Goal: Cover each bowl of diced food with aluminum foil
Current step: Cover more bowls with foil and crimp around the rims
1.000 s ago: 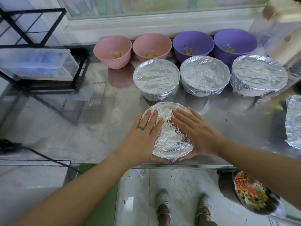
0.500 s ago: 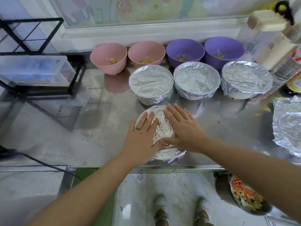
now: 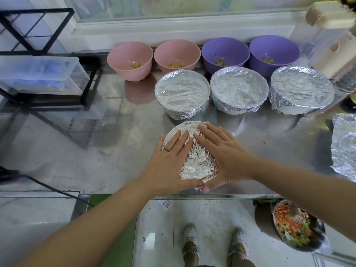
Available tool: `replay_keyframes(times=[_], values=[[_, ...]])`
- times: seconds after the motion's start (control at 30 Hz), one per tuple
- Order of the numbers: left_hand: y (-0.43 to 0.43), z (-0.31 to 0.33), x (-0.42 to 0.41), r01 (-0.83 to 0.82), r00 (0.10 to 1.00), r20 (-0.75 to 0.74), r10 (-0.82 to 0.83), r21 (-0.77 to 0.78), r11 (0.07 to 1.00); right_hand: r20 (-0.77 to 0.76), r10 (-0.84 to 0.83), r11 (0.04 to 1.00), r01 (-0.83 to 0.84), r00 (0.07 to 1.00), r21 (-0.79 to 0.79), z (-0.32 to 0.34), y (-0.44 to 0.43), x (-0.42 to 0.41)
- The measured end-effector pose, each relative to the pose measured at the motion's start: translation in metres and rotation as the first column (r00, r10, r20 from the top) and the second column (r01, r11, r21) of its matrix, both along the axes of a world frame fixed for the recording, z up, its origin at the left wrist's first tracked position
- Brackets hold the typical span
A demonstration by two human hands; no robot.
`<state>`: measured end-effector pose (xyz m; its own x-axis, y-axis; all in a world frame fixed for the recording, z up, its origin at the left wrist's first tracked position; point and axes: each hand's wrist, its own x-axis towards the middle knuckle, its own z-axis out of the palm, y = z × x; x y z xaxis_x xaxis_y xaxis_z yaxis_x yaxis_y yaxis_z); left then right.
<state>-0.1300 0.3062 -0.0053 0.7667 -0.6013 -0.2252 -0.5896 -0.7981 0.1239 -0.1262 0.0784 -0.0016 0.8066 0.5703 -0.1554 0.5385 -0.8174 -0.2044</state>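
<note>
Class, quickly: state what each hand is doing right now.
Left hand: open, pressing flat on the nearest foil-covered bowl.
Right hand: open, pressing flat on the same bowl.

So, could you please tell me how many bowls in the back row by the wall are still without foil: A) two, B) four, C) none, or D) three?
B: the left pink bowl, right pink bowl, left purple bowl and right purple bowl all stand open, with diced food showing inside each.
</note>
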Motion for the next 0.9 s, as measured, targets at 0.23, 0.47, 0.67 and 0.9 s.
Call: replay_keyframes(times=[0.23,0.47,0.67,0.9], values=[[0.003,-0.004,-0.001,0.033,0.999,0.030,-0.032,-0.049,0.998,0.083,0.003,0.999,-0.006,0.997,0.040,0.000,0.000,-0.005],[0.007,-0.012,-0.004,0.084,0.991,0.116,-0.066,-0.160,0.983,0.167,0.013,0.994,-0.030,0.986,0.102,-0.003,0.000,-0.011],[0.007,-0.020,-0.005,0.154,0.959,0.265,-0.099,-0.196,0.968,0.202,0.015,0.992,-0.040,0.979,0.119,-0.005,0.001,-0.012],[0.006,-0.018,0.000,0.182,0.952,0.280,-0.128,-0.175,0.968,0.267,-0.032,0.988,-0.010,0.963,0.153,-0.011,0.003,-0.019]])
